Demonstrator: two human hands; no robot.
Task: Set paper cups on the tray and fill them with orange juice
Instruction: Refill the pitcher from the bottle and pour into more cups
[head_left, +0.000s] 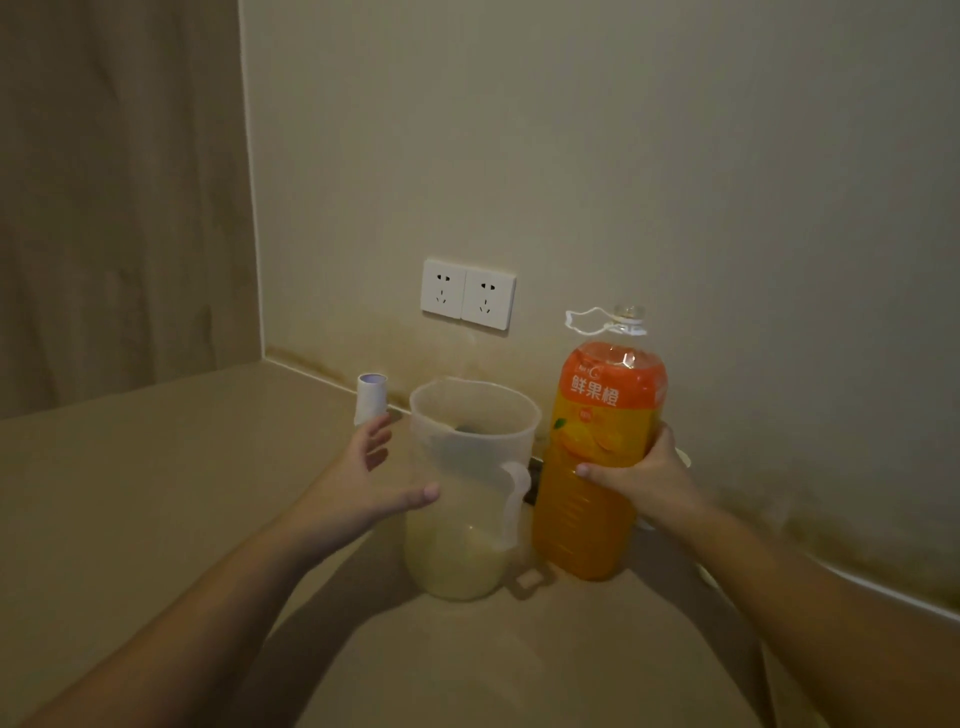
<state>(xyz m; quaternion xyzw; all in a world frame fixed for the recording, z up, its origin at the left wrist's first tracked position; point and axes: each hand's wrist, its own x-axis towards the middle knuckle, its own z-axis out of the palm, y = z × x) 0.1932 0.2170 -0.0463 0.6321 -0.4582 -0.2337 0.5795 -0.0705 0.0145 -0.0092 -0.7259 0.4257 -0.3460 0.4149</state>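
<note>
A large orange juice bottle (602, 447) stands upright on the counter, its cap off and a plastic ring hanging at the neck. My right hand (641, 480) is wrapped around its middle. To its left stands a translucent plastic pitcher (470, 483) with pale juice in its bottom third. My left hand (374, 478) is spread beside the pitcher's left wall, the thumb touching it and the fingers apart. A stack of white paper cups (371, 398) stands upside down behind my left hand, near the wall. No tray is in view.
The beige counter (156, 493) runs into a corner, with a wall right behind the bottle and pitcher. A double wall socket (467, 294) sits above the pitcher. A curtain (119, 197) hangs at the left. Something white shows partly behind my right hand.
</note>
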